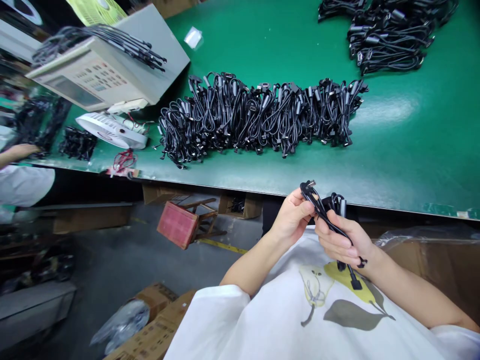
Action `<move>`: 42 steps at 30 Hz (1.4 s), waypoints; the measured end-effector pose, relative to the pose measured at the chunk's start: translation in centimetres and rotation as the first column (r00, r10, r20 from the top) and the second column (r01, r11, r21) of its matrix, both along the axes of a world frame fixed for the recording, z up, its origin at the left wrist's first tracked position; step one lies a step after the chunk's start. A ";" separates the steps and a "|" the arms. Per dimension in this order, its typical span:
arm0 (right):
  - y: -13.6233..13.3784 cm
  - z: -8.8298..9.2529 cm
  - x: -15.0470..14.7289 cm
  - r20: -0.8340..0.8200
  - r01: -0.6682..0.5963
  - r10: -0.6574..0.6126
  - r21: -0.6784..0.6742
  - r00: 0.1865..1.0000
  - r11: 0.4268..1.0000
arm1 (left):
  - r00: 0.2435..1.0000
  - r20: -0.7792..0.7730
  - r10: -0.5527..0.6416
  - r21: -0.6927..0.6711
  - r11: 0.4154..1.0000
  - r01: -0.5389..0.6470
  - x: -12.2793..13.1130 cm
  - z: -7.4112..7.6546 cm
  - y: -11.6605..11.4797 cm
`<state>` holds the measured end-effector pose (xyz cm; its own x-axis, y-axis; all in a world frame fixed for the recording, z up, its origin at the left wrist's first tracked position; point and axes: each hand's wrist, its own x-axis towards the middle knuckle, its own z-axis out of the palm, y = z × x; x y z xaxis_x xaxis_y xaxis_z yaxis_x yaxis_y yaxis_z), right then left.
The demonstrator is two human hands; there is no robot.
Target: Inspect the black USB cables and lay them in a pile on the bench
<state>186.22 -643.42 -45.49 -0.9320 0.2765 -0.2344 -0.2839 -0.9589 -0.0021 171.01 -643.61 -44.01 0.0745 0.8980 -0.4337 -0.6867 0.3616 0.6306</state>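
Observation:
Both of my hands hold a bundle of black cables (335,227) in front of my chest, just off the table's near edge. My left hand (294,215) pinches the upper end, close to a connector with a metal tip. Wrapped around the middle of the bundle is my right hand (343,240). A black plug hangs out below it, and a grey cylinder shows above its fingers. Across the green table (405,165) lies a long row of coiled black cables (255,115) with connectors at their ends.
More cable bundles (390,45) lie at the back right. On the left stand a beige instrument (101,75) with cables on top and a white fan (112,131). A red stool (178,225) and cardboard boxes (157,325) are below. Another person's hand (24,151) is far left.

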 end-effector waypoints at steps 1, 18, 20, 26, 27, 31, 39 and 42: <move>0.0 0.5 0.1 0.062 0.000 -0.002 0.031 0.998 1.000 | 1.000 0.023 0.003 0.019 1.000 -0.004 0.0 -0.3 0.0; 1.6 1.4 0.9 0.455 -0.136 -0.393 0.774 0.799 0.619 | 0.974 -0.199 -0.112 0.072 0.989 0.128 -0.9 0.0 0.3; 2.0 1.3 1.2 0.463 -0.084 -0.464 0.770 0.755 0.633 | 0.953 -0.293 -0.073 0.145 0.982 0.120 -1.1 0.1 0.1; 3.0 2.0 2.1 0.456 0.231 -0.593 0.629 0.663 0.742 | 0.755 -0.579 -0.307 0.071 0.904 0.422 -0.6 1.0 -2.2; 3.1 2.1 2.3 0.447 0.249 -0.601 0.625 0.663 0.740 | 0.721 -0.611 -0.327 0.051 0.892 0.449 -0.3 1.2 -2.5; 3.2 2.4 2.5 0.405 0.280 -0.642 0.658 0.651 0.699 | 0.659 -0.694 -0.290 0.052 0.893 0.447 0.3 1.6 -2.8; 2.9 2.9 2.7 0.353 0.294 -0.699 0.723 0.622 0.626 | 0.672 -0.671 -0.314 0.051 0.884 0.464 0.2 1.1 -2.6; 2.9 3.1 2.7 0.350 0.292 -0.705 0.731 0.617 0.617 | 0.672 -0.672 -0.313 0.052 0.884 0.464 0.2 1.0 -2.6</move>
<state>188.94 -640.54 -42.38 -0.3229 0.9097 -0.2613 -0.4532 -0.3910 -0.8011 171.25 -646.20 -43.00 0.2161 0.9211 -0.3238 0.0709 0.3160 0.9461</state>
